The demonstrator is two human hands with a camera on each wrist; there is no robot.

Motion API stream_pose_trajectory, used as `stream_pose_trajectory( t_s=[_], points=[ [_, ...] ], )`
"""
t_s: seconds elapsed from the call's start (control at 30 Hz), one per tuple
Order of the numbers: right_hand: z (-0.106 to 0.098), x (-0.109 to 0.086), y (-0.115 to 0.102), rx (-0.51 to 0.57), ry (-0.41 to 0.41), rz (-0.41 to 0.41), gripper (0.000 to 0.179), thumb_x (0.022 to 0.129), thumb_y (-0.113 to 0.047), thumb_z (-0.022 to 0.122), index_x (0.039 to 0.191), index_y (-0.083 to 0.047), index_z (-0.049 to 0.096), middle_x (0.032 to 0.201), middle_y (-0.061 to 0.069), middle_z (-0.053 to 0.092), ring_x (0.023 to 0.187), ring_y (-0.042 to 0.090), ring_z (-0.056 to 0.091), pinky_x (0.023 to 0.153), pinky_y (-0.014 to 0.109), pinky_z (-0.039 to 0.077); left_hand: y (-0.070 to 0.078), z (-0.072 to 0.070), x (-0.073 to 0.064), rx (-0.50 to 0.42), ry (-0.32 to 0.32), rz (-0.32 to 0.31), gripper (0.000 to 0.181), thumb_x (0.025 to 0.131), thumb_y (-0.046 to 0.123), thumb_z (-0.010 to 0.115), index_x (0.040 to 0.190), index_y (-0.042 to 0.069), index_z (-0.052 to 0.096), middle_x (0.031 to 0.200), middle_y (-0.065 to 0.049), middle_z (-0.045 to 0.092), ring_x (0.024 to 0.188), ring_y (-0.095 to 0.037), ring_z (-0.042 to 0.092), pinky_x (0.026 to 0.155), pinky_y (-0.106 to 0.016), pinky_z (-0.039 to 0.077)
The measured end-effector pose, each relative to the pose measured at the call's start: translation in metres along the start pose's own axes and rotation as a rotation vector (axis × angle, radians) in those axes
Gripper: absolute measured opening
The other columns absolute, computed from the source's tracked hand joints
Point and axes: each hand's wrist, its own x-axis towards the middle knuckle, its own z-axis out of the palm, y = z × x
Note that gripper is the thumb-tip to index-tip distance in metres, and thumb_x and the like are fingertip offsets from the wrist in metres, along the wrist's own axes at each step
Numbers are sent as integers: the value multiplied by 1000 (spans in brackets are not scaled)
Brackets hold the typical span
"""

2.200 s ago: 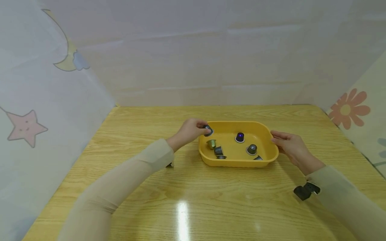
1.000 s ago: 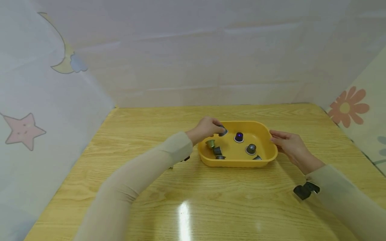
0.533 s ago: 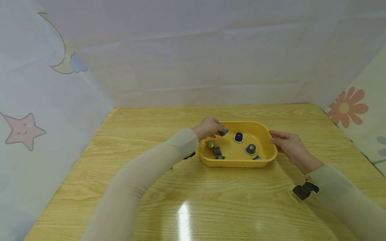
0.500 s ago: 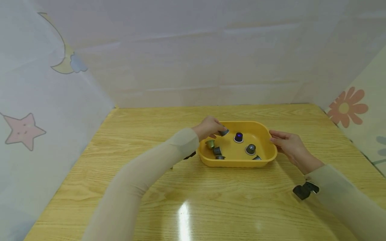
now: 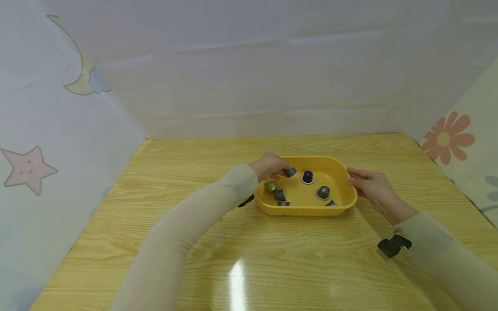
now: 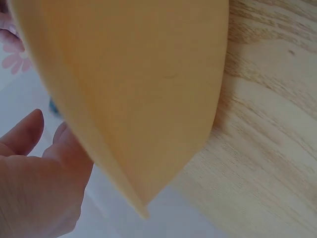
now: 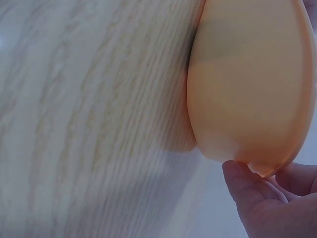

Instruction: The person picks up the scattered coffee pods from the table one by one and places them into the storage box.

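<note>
My left hand (image 5: pixel 269 166) pinches a dark grey-blue coffee capsule (image 5: pixel 289 172) over the left back part of a yellow plastic tray (image 5: pixel 305 211). In the left wrist view the tray's wall hides most of that capsule and my fingertips. At the tray's right end my right hand (image 5: pixel 372 185) grips the rim, which the right wrist view shows between thumb and fingers. Inside the tray stand a dark purple capsule (image 5: pixel 307 176) and a grey capsule (image 5: pixel 323 192). A green capsule (image 5: pixel 270 186) and a black capsule (image 5: pixel 279 195) lie tipped at the left.
Two more capsules at the front are partly hidden by the tray's near wall: one dark capsule (image 5: pixel 283 203) at left, another dark capsule (image 5: pixel 331 203) at right. The tray stands on a wooden table (image 5: pixel 218 263). A pale printed sheet (image 5: pixel 233 86) rises behind the table.
My left hand has carried its capsule rightward from the tray's left rim to over the inside, then slightly lower. My right hand stays on the right rim.
</note>
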Motion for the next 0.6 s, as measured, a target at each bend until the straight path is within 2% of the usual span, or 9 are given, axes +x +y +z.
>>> stream_pose_trajectory(
  t_s=[0.2,0.37,0.6],
  points=[
    [-1,1,1,-9,-6,-15,54,104,-17,46,151,1,25,150,29,27,83,-13,56,81,19,53,-1,-9,-7,59,-24,15,39,98,10,60,132,-7,53,130,-21,58,118,-31,58,96,-42,49],
    [-3,4,2,-12,-2,-26,55,104,-16,47,150,3,26,148,25,32,83,-13,57,80,19,54,-1,-22,-18,82,-64,69,40,99,13,58,135,-4,53,135,-18,56,122,-31,55,99,-44,47],
    [-8,5,5,-15,6,-16,55,104,-17,45,151,3,24,150,29,26,81,-16,55,78,18,53,-9,-38,-38,102,-104,143,45,100,15,57,142,0,47,139,-16,52,126,-30,52,103,-44,43]
  ],
)
